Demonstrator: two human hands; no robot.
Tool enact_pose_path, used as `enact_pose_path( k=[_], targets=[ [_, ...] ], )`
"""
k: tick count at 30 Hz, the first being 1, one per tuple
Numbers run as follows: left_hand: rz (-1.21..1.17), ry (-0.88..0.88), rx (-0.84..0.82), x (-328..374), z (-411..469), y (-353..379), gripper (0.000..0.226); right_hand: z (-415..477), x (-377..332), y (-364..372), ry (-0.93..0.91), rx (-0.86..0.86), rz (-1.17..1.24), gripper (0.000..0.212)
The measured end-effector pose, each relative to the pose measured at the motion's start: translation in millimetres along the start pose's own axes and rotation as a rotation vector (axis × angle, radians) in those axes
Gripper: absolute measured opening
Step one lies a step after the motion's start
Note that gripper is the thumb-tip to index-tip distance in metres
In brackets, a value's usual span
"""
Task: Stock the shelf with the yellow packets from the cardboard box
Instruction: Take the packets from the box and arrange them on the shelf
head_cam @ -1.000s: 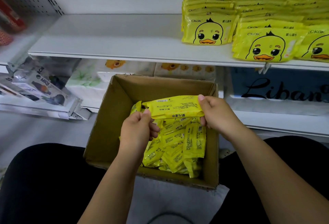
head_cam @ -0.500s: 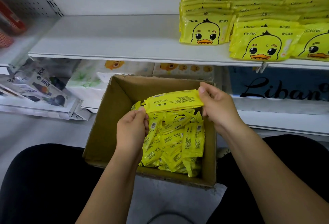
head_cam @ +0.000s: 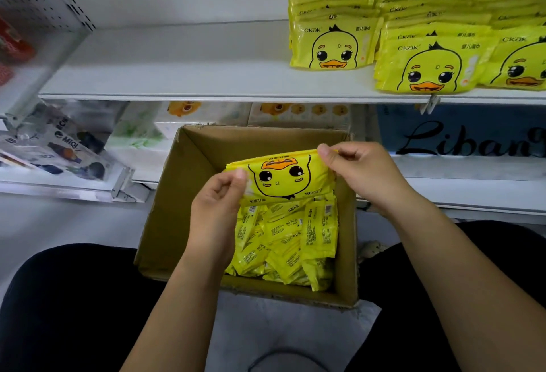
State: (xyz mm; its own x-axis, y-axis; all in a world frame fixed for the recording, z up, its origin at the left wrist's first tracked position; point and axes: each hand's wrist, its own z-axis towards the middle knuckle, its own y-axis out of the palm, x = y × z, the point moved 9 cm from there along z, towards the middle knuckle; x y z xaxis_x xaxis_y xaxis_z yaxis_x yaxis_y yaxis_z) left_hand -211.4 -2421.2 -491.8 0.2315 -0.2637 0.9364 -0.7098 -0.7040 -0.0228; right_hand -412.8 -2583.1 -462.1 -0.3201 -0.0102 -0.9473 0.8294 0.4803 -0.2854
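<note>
Yellow stacks (head_cam: 413, 32) already filling the right of the shelf (head_cam: 177, 70), one packet (head_cam: 283, 179) pinched at its ends by left hand (head_cam: 214, 212) and right hand (head_cam: 360, 173) over the cardboard box (head_cam: 183, 194), perhaps half-full of more.

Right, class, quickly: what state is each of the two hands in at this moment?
Left hand: pinching the left edge of the yellow duck packet.
Right hand: pinching the same packet's right edge.

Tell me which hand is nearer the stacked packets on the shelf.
Right. The right hand pinches the right end of the held packet, almost directly below the shelf stacks; the left hand pinches its left end, lower and farther to the left.
</note>
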Motion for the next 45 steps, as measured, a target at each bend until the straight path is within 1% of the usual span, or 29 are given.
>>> enact_pose_path(
  k=[2, 4, 6, 8, 9, 10, 11, 12, 14, 15, 16, 17, 18, 20, 23, 25, 27, 29, 31, 33, 36, 37, 40, 41, 43, 45],
  targets=[
    [0.019, 0.0, -0.019, -2, -4, 5, 0.027, 5, 5, -5, 0.007, 0.053, 0.002, 0.048],
    [0.02, -0.03, -0.042, -7, -3, 9, 0.045, 9, 12, -3, 0.045, 0.049, 0.006, 0.06],
    [0.07, -0.079, -0.101, -6, -4, 19, 0.063, 14, 18, -1, 0.086, 0.021, 0.023, 0.064],
    [0.18, -0.151, -0.204, -9, -5, 29, 0.082, 17, 22, 2, 0.115, -0.026, 0.021, 0.07],
    [0.251, -0.184, -0.273, -11, -5, 35, 0.087, 17, 22, 4, 0.123, -0.052, 0.011, 0.074],
    [0.298, -0.202, -0.345, -12, -7, 41, 0.085, 18, 23, 6, 0.128, -0.071, 0.017, 0.079],
    [0.301, -0.212, -0.411, -13, -10, 48, 0.077, 18, 23, 6, 0.14, -0.08, 0.055, 0.083],
    [0.265, -0.221, -0.445, -15, -12, 52, 0.068, 19, 25, 6, 0.164, -0.074, 0.135, 0.082],
    [0.129, -0.24, -0.447, -16, -14, 56, 0.057, 19, 28, 6, 0.253, -0.059, 0.385, 0.066],
    [0.047, -0.247, -0.443, -16, -15, 59, 0.057, 19, 28, 7, 0.286, -0.071, 0.507, 0.058],
    [-0.023, -0.246, -0.439, -16, -15, 61, 0.062, 18, 25, 8, 0.304, -0.104, 0.588, 0.055],
    [-0.072, -0.24, -0.434, -17, -14, 64, 0.067, 17, 23, 10, 0.302, -0.158, 0.597, 0.055],
    [-0.096, -0.23, -0.429, -17, -13, 68, 0.071, 15, 21, 15, 0.291, -0.228, 0.542, 0.055],
    [-0.08, -0.206, -0.425, -19, -13, 75, 0.067, 9, 19, 24, 0.248, -0.342, 0.378, 0.051],
    [-0.05, -0.164, -0.444, -17, -14, 85, 0.062, 10, 15, 20, 0.158, -0.332, 0.329, 0.042],
    [-0.072, -0.133, -0.426, -11, -8, 84, 0.059, 12, 8, 12, 0.08, -0.34, 0.278, 0.043],
    [-0.077, -0.104, -0.374, -5, 4, 80, 0.062, 14, 5, 5, 0.036, -0.352, 0.167, 0.047],
    [-0.027, -0.087, -0.341, 2, 15, 79, 0.06, 17, 5, -4, 0.025, -0.298, 0.135, 0.051],
    [0.074, -0.08, -0.359, 9, 24, 81, 0.052, 22, 3, -16, 0.004, -0.189, 0.163, 0.052],
    [0.209, -0.061, -0.437, 21, 31, 90, 0.048, 29, 0, -26, -0.029, -0.106, 0.124, 0.053],
    [0.355, -0.022, -0.522, 43, 43, 107, 0.041, 38, -8, -38, -0.106, -0.004, -0.03, 0.051],
    [0.36, -0.006, -0.515, 51, 49, 111, 0.037, 41, -10, -43, -0.127, 0.054, -0.053, 0.05],
    [0.296, 0.056, -0.438, 73, 70, 118, 0.014, 50, -16, -66, -0.185, 0.266, -0.052, 0.049],
    [0.27, 0.083, -0.41, 82, 79, 120, 0.012, 52, -17, -75, -0.198, 0.336, -0.066, 0.048],
    [0.215, 0.143, -0.375, 97, 97, 127, 0.018, 55, -19, -90, -0.205, 0.456, -0.105, 0.043],
    [0.205, 0.225, -0.363, 109, 115, 137, 0.028, 56, -24, -99, -0.241, 0.538, -0.138, 0.036]
  ],
)
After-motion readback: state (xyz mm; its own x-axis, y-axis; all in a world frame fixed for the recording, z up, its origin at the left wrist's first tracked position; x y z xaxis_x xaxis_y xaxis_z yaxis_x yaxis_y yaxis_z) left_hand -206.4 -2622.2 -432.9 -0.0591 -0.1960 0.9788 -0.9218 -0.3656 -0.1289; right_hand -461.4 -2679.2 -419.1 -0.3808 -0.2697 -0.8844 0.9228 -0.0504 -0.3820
